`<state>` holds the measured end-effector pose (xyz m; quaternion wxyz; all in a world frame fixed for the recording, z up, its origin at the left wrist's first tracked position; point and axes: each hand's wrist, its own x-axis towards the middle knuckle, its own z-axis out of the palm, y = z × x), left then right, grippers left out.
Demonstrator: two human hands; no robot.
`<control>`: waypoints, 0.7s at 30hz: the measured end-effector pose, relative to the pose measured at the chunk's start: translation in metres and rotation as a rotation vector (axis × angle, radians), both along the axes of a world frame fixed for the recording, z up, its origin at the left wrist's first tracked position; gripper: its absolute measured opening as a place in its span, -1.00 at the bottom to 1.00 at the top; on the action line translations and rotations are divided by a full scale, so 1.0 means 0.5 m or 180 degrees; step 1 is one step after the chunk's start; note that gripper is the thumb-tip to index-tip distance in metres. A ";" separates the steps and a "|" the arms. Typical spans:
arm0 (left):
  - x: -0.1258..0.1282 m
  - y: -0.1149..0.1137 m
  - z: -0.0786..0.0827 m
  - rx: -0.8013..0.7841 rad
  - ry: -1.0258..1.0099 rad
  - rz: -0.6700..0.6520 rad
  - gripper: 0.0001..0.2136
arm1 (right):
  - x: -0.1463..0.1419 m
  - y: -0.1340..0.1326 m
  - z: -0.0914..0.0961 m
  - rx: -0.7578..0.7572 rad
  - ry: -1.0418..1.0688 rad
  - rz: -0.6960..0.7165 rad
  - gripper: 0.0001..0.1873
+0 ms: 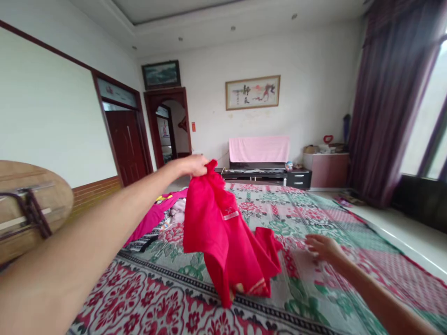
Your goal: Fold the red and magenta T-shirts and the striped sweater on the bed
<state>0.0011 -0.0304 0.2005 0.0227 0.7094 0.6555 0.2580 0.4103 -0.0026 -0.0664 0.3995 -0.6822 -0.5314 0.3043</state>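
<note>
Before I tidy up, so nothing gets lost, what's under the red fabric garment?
Floral multicoloured cover shows around the red fabric garment; anything directly beneath its folds is hidden.

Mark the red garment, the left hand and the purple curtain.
Red garment [226, 232], head view: middle of its hanging fabric.
Left hand [196, 165], head view: middle of the hand.
Purple curtain [382, 102], head view: middle of its folds.

Print on red garment blurred (perhaps lettering); tabletop cut off.
</note>
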 end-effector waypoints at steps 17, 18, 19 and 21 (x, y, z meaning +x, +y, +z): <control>-0.356 -0.064 -0.137 0.0019 -0.1148 0.0854 -0.77 | 0.009 -0.001 -0.095 0.0704 -0.1010 -0.0200 -0.86; -0.361 -0.073 -0.173 -0.0174 -0.1060 0.0862 -0.78 | 0.009 -0.001 -0.095 0.0686 -0.1000 -0.0203 -0.86; -0.366 -0.082 -0.204 -0.0404 -0.0930 0.0902 -0.80 | 0.009 0.000 -0.096 0.0670 -0.0999 -0.0204 -0.86; -0.375 -0.095 -0.249 -0.0858 -0.0415 0.0958 -0.85 | 0.011 0.001 -0.097 0.0649 -0.1027 -0.0208 -0.87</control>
